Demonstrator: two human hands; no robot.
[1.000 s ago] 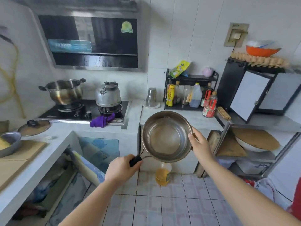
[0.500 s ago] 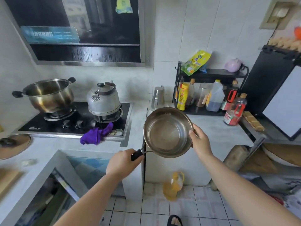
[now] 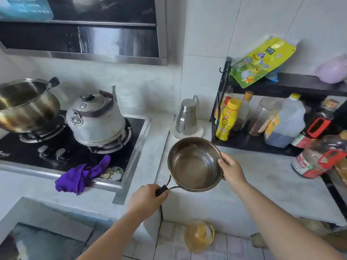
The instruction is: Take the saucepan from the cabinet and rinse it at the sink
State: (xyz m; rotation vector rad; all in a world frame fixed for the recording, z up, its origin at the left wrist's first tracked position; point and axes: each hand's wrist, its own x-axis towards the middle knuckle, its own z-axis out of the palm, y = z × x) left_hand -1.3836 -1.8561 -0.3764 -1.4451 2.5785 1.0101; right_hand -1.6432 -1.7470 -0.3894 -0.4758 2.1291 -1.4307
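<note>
While left hand [image 3: 148, 201] grips black handle, right hand [image 3: 231, 170] pinches rim: saucepan [image 3: 195, 164] held tilted, mouth toward camera, above tabletop [image 3: 262, 177] edge. Kettle [image 3: 95, 117] left of saucepan; purple cloth [image 3: 82, 175] below kettle.

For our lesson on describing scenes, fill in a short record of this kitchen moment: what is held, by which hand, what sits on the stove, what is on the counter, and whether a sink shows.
held: saucepan, looks empty, tilted toward the camera
left hand: grips the black handle
right hand: holds the rim
stove: pot and kettle on burners
stove edge: purple cloth
counter: metal jug, rack of bottles
floor: oil bottle
sink: not in view
</note>
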